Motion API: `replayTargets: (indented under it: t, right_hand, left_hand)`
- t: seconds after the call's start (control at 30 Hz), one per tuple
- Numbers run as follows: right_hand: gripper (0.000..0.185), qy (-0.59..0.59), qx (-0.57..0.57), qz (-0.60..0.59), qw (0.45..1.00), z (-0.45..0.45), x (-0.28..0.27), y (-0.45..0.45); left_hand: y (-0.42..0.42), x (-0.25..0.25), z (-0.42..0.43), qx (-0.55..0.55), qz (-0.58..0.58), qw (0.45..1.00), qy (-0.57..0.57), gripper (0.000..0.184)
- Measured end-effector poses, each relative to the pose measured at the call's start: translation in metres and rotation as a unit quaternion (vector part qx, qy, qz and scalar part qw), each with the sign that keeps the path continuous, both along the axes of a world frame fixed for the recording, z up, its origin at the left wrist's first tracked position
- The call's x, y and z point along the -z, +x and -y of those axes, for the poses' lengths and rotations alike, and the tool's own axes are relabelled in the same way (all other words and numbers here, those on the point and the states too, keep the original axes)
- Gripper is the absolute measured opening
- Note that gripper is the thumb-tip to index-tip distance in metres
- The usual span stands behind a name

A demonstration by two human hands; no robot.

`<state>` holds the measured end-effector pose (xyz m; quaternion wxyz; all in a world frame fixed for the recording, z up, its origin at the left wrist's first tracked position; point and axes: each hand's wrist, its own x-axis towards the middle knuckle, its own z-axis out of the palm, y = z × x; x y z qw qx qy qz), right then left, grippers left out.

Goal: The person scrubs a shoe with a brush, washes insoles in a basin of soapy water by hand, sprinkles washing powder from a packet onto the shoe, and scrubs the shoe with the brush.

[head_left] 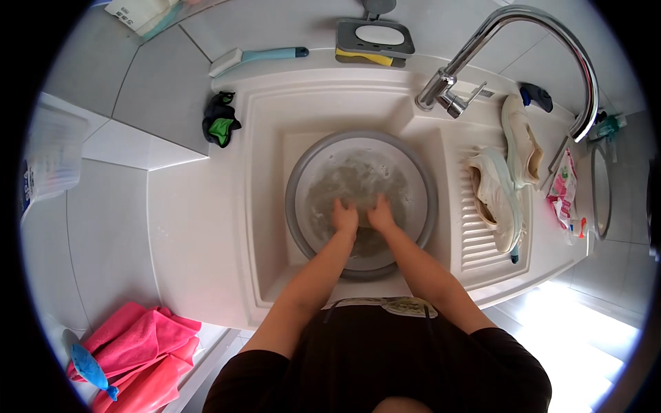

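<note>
Grey water (358,175) obscures left hand (345,217) and right hand (380,214), grip unclear, shoes (506,206) lying nearby.

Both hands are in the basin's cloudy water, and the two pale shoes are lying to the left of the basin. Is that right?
Not quite: the two pale shoes lie to the right of the basin, on the ribbed drainboard, as the head view shows. The left hand and right hand are in its cloudy water.

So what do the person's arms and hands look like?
Short dark fabric sleeves end above bare forearms. No watch or bracelet shows. The left hand and right hand are ungloved; cloudy greyish water partly hides them, so rings can't be excluded.
</note>
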<state>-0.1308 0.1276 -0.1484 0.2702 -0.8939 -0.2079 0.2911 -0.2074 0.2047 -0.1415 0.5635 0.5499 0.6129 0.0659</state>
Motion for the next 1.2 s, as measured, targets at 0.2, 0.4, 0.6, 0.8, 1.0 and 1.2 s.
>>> replayTargets:
  t: [0.2,0.4,0.6,0.8,1.0,1.2]
  right_hand:
    - [0.038,0.189,0.160,-0.197,0.948,-0.014,-0.045,-0.014]
    - [0.031,0.188,0.084,-0.013,0.979,-0.022,-0.083,-0.022]
    - [0.047,0.149,0.088,0.006,0.985,-0.024,-0.106,-0.012]
    - [0.050,0.139,0.083,0.009,0.987,-0.018,-0.090,-0.006]
    - [0.045,0.129,0.072,0.041,0.988,-0.012,-0.094,-0.014]
    - [0.039,0.137,-0.025,-0.050,0.989,0.020,-0.043,-0.007]
  left_hand:
    - [0.015,-0.024,-0.008,-0.080,0.136,0.977,-0.146,0.069]
    - [0.026,-0.049,-0.007,-0.190,0.294,0.906,-0.238,0.056]
    - [0.035,-0.069,-0.009,-0.170,0.369,0.888,-0.215,0.024]
    - [0.030,-0.078,-0.008,-0.113,0.287,0.936,-0.171,0.019]
    - [0.019,-0.067,-0.001,-0.111,0.321,0.915,-0.217,0.011]
    - [0.006,-0.039,0.003,-0.061,0.146,0.978,-0.137,0.029]
